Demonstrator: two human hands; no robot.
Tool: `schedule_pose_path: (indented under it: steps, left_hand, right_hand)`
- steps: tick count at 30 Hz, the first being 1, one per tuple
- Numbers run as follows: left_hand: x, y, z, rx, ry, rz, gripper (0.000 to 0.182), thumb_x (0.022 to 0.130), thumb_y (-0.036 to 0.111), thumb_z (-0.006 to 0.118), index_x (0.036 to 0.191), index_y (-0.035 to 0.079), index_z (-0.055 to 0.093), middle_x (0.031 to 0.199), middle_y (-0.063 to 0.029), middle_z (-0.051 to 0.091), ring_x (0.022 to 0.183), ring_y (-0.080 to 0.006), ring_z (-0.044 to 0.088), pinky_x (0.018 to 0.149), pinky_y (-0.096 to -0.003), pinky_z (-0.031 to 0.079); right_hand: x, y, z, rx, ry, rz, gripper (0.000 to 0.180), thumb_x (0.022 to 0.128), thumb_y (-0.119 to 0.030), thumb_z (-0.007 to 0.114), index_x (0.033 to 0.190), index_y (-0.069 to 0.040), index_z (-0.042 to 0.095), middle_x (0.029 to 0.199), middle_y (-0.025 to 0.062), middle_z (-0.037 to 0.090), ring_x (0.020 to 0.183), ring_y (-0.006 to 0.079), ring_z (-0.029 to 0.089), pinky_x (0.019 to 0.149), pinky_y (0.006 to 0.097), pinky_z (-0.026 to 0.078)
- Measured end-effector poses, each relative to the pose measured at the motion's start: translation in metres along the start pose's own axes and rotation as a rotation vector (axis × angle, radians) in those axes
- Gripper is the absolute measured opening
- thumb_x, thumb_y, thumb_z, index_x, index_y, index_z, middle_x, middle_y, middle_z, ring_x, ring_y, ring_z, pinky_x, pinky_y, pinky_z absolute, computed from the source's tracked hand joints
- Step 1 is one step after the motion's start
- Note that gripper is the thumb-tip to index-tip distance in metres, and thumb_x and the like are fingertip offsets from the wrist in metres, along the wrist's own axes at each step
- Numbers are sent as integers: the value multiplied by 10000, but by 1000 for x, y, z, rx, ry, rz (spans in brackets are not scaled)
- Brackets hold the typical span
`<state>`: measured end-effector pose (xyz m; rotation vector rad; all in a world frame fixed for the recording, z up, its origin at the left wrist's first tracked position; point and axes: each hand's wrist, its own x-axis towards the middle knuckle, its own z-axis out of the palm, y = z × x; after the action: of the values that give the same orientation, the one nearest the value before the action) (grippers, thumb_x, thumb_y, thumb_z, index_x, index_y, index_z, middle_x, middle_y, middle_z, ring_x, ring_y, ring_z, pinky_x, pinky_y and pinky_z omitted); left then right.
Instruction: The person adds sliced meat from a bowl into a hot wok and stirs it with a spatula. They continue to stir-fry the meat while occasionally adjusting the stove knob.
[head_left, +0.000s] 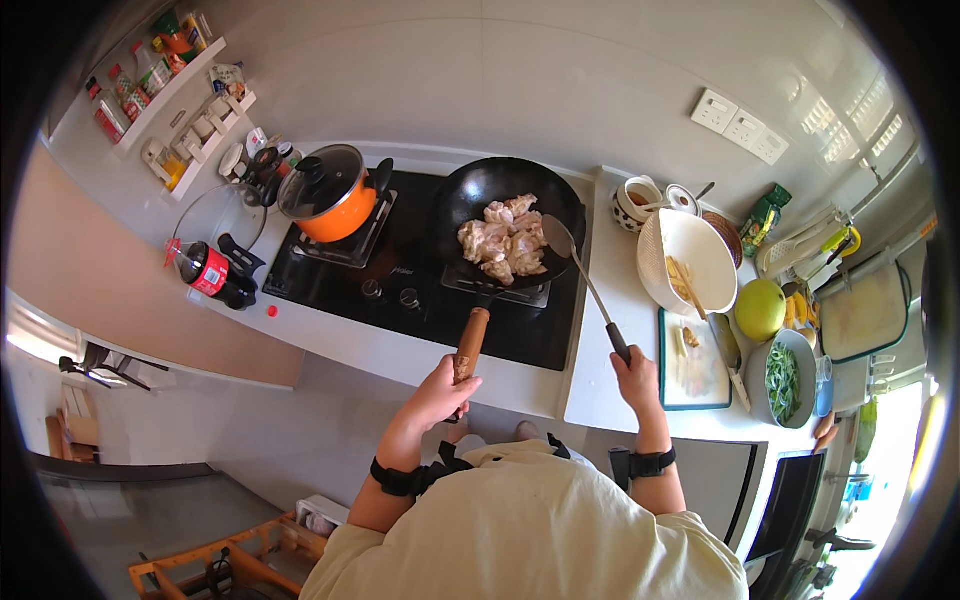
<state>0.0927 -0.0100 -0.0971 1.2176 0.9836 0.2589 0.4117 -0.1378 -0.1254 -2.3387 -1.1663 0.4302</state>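
My left hand (441, 391) grips the wooden handle (471, 341) of a black wok (480, 184), which sits on the right burner of a black glass gas hob (517, 330). Pale pieces of raw-looking chicken (504, 240) lie heaped in the wok's middle. In my right hand (637, 379) is the dark grip of a metal wok spatula (592, 285). The spatula's blade rests inside the wok, at the right side of the chicken and apparently touching it.
An orange lidded saucepan (341, 214) stands on the left burner. A cola bottle (214, 274) lies near a glass lid (202, 214). To the right are a white colander (649, 255), a cutting board (705, 382), a knife (726, 349), a pomelo-like fruit (760, 310) and a bowl of cut greens (759, 382).
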Motion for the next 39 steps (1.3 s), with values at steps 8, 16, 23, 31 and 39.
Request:
schedule_pose_path:
  steps: [8,16,23,31,39]
  left_hand:
    - [-1,4,-1,36,-9,-27,385,906,146,570,1178,-4,342,818,-43,488,542,-94,497,474,-249,435]
    - [0,4,-3,37,-22,-27,403,903,167,578,1174,-17,343,800,-45,495,542,-93,508,468,-246,435]
    - [0,4,-5,70,-34,7,401,891,219,592,1105,-24,355,794,-54,515,557,-98,527,459,-250,439]
    - [-2,17,-11,162,-100,-58,408,888,229,587,1097,-30,351,825,-59,518,595,-104,550,470,-249,448]
    - [-1,16,-13,171,-99,-63,409,884,230,592,1090,-31,354,816,-63,520,594,-114,563,465,-265,447]
  right_hand:
    - [13,-74,-118,-503,102,-310,371,816,-180,632,1182,-234,608,751,122,628,687,311,622,630,406,487]
    - [20,-151,-163,-742,85,-507,303,806,-105,606,1075,-227,674,693,93,593,645,278,600,595,390,459]
    - [28,-165,-138,-866,-164,-409,340,850,-158,564,1178,-238,604,722,111,610,687,287,625,618,401,481]
    - [45,-112,-55,-580,-90,-456,402,842,-147,583,1240,-182,541,791,188,615,717,340,634,643,434,506]
    - [79,-83,-10,-491,30,-415,411,855,-162,576,1254,-254,540,799,157,607,750,343,627,639,438,497]
